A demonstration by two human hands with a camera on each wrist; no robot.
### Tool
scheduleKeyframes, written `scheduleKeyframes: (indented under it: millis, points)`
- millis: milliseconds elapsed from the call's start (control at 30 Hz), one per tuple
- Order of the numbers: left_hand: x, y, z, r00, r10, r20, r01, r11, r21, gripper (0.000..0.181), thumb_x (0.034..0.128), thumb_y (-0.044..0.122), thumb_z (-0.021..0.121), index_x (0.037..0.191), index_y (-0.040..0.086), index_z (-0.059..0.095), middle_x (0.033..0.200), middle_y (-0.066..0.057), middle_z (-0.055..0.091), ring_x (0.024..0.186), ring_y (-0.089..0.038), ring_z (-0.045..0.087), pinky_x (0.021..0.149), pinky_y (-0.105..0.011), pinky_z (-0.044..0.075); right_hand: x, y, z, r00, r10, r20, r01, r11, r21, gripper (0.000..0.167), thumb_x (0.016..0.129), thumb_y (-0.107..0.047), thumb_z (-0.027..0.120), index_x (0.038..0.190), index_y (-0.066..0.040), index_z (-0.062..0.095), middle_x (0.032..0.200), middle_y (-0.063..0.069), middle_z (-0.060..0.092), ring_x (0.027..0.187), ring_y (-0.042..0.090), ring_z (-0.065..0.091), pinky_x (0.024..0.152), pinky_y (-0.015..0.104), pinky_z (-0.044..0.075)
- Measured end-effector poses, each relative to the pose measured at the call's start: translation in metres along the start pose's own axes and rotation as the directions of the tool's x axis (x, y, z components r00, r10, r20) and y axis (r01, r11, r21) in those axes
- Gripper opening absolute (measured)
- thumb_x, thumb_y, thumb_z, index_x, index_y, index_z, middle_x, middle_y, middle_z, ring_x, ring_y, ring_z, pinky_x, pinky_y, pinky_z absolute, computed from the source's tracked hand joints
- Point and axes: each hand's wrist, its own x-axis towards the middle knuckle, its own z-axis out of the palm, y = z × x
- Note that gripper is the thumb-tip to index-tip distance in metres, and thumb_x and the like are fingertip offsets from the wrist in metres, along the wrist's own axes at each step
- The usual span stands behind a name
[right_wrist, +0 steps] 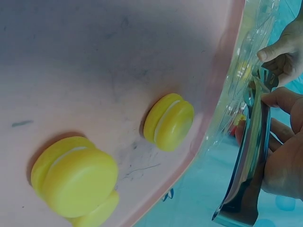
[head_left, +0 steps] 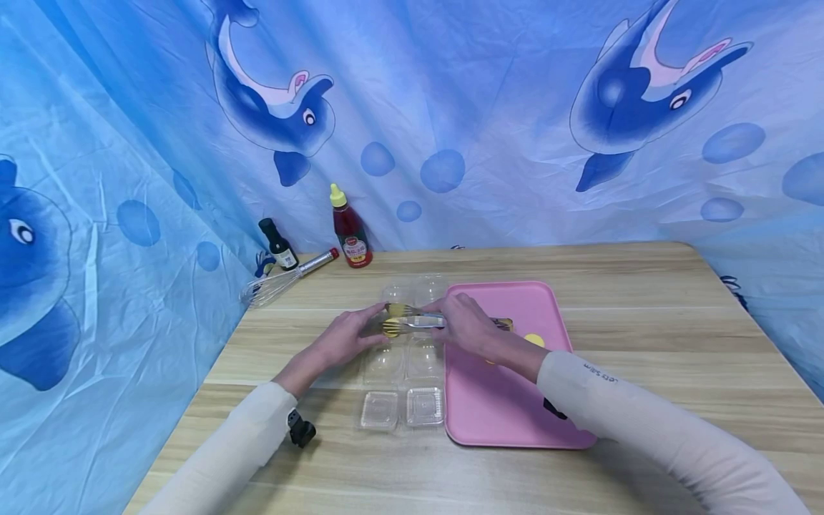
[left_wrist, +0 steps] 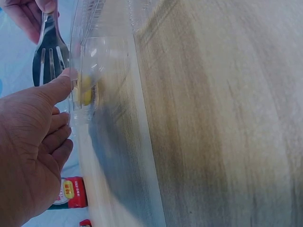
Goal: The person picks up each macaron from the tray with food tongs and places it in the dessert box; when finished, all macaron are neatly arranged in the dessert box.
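Note:
My right hand point(head_left: 466, 325) holds metal tongs point(head_left: 421, 322), with their slotted ends over the clear plastic containers point(head_left: 386, 365). A yellow macaron point(left_wrist: 86, 92) shows through the plastic near those ends. My left hand point(head_left: 341, 340) is at the left side of the same container, thumb and forefinger spread apart. In the left wrist view its thumb tip is at the plastic edge, the other fingers loosely bent. On the pink tray point(head_left: 496, 415), beneath my right forearm, lie yellow macarons point(right_wrist: 80, 182), partly hidden in the head view.
Two small square plastic compartments point(head_left: 425, 406) lie at the near end of the containers. Toward the back left are a whisk point(head_left: 277, 285), a small dark bottle point(head_left: 280, 247) and a red sauce bottle point(head_left: 352, 236). A blue dolphin-print curtain point(head_left: 489, 100) hangs behind the wooden table point(head_left: 644, 307).

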Motion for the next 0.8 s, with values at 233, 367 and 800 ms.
scheduleKeyframes:
  millis: [233,367,800]
  points:
    - [-0.001,0.0,-0.001,1.0,-0.002,0.002,0.002,1.0,-0.001,0.078,0.096,0.031,0.081,0.161,0.007,0.045,0.156,-0.02,0.052,0.143,-0.04,0.051,0.122,-0.054,0.038,-0.002,0.002,-0.012,0.997,-0.066,-0.042,0.063,0.996,-0.065,0.05,0.084,0.003,0.08,0.133,-0.006,0.074,0.085,0.013,0.07,0.049,0.005,0.03,0.045,0.018,0.029]
    - [0.0,-0.001,-0.001,1.0,-0.003,0.001,0.003,1.0,0.002,0.079,0.0959,0.033,0.081,0.161,0.007,0.044,0.157,-0.02,0.051,0.143,-0.04,0.051,0.122,-0.055,0.038,-0.005,0.006,-0.023,0.993,-0.1,-0.06,0.095,0.992,-0.081,0.049,0.084,0.0,0.084,0.132,-0.005,0.074,0.107,0.015,0.077,0.058,0.008,0.035,0.053,0.024,0.036]
    - [-0.004,-0.001,-0.005,0.999,-0.032,0.002,0.032,0.997,-0.063,0.088,0.0956,0.038,0.08,0.166,0.009,0.036,0.168,-0.014,0.038,0.152,-0.036,0.04,0.126,-0.055,0.031,-0.045,0.026,-0.058,0.997,-0.04,-0.066,0.038,0.998,-0.04,0.06,0.085,-0.005,0.083,0.144,-0.011,0.068,0.137,0.009,0.071,0.048,0.003,0.027,0.058,0.027,0.039]
